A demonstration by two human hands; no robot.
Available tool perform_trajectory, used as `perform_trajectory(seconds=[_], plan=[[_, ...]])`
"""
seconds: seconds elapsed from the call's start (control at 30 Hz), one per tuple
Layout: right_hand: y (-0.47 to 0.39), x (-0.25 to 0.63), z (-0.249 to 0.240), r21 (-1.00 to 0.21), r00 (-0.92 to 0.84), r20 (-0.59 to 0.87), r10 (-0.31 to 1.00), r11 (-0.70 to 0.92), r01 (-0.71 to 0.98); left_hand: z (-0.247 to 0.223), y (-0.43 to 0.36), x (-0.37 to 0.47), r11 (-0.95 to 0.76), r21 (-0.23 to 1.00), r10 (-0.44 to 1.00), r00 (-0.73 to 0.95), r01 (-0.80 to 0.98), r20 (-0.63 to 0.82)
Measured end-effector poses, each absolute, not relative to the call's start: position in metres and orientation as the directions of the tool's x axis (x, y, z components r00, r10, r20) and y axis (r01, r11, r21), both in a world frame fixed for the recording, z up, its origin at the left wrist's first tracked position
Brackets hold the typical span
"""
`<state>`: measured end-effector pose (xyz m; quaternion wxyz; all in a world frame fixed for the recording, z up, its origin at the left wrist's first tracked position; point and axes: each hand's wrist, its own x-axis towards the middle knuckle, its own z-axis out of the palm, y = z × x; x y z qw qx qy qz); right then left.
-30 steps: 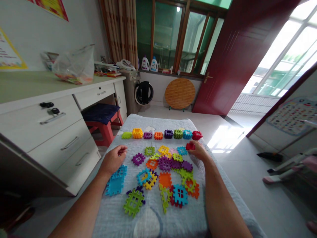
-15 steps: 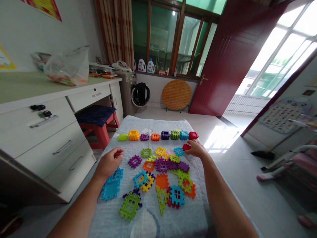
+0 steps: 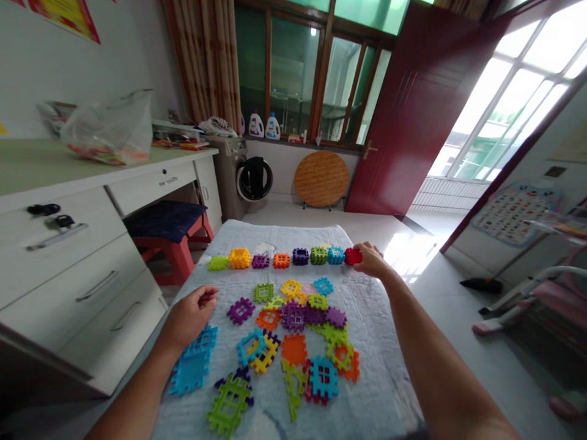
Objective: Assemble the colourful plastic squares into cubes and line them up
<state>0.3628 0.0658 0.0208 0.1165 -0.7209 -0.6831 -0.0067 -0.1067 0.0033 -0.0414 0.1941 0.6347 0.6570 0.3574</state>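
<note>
My right hand (image 3: pixel 370 259) is closed on a red piece at the red stack (image 3: pixel 353 256), the right end of a row along the cloth's far side. Beside it stand a light blue stack (image 3: pixel 336 255), a green stack (image 3: pixel 318 255) and a dark purple stack (image 3: pixel 301 256). Farther left are orange, purple, yellow and light green pieces. My left hand (image 3: pixel 195 311) hovers with curled fingers by the blue pieces (image 3: pixel 191 368); nothing shows in it. Loose interlocking pieces lie in the middle, among them a purple one (image 3: pixel 293 316) and an orange one (image 3: pixel 294 349).
A pale cloth (image 3: pixel 367 342) covers the table. On the left stand a white desk (image 3: pixel 59 244) and a red stool with a dark seat (image 3: pixel 166 220). Behind are a washing machine (image 3: pixel 228 177), a round wooden board (image 3: pixel 321 178) and a red door (image 3: pixel 417 110).
My right hand has moved away from me to the red stack, carrying the red piece that lay near the loose light blue one. My left hand stays near the blue pieces. The view has shifted slightly.
</note>
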Motion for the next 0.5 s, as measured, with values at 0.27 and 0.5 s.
perform_trajectory(seconds=[0.27,0.5], plan=[[0.118,0.396,0.029,-0.132,-0.02,0.063,0.998,0.029,0.991,-0.039,0.003,-0.107,-0.042,0.727,0.973,-0.136,0.686,0.185],[0.128,0.397,0.027,-0.129,-0.08,0.003,0.997,0.08,0.988,-0.037,0.003,-0.106,-0.032,0.737,0.975,-0.142,0.675,0.172]])
